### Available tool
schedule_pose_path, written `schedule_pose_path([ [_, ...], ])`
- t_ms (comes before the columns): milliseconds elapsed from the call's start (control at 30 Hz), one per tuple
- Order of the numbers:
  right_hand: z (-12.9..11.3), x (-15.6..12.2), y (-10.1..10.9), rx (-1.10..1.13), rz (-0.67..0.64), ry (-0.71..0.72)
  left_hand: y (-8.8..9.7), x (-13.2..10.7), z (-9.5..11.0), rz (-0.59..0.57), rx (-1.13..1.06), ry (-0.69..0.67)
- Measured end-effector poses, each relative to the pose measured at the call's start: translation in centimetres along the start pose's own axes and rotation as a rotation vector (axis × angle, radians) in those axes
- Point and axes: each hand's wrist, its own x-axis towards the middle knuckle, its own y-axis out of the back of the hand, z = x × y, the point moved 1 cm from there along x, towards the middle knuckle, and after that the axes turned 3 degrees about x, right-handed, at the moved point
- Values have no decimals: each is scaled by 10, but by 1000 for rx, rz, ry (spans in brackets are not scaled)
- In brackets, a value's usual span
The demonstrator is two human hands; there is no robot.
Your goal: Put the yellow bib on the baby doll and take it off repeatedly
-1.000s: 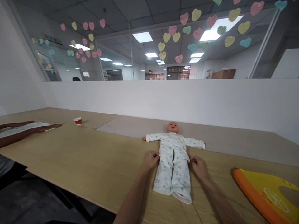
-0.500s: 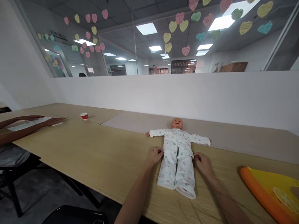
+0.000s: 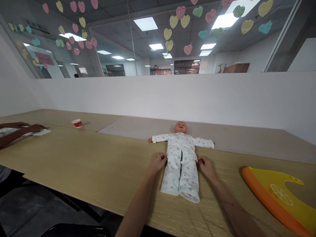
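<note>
A baby doll (image 3: 181, 127) lies on its back on the table, head toward the wall and arms spread wide. It wears a white printed shirt (image 3: 181, 144) and matching trousers (image 3: 170, 177), whose leg ends lie nearest me. My left hand (image 3: 158, 162) is closed at the left edge of the shirt, by the hip, with its fingertips pinched together. On the other side my right hand (image 3: 206, 166) pinches the right corner of the shirt's hem. Exactly how much cloth each hand has is hidden by the fingers.
A yellow and orange bib (image 3: 269, 187) lies to the right on the table (image 3: 98, 158). A red and white paper cup (image 3: 77, 123) stands at the back left. At far left another person's hands (image 3: 34, 128) rest on white cloth or paper. A white wall (image 3: 148, 95) rises behind.
The view has shifted a little, so everything sits slightly farther left in the picture. Both hands stay at the sides of the doll's shirt, and the doll lies as before.
</note>
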Motion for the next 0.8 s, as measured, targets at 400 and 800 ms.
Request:
schedule_pose_path([
  [400,0,0,-1,17,-8,-22,3,-1,2,-32,11,12],
  [800,12,2,-3,15,-28,-3,-1,-2,1,-11,32,-20],
])
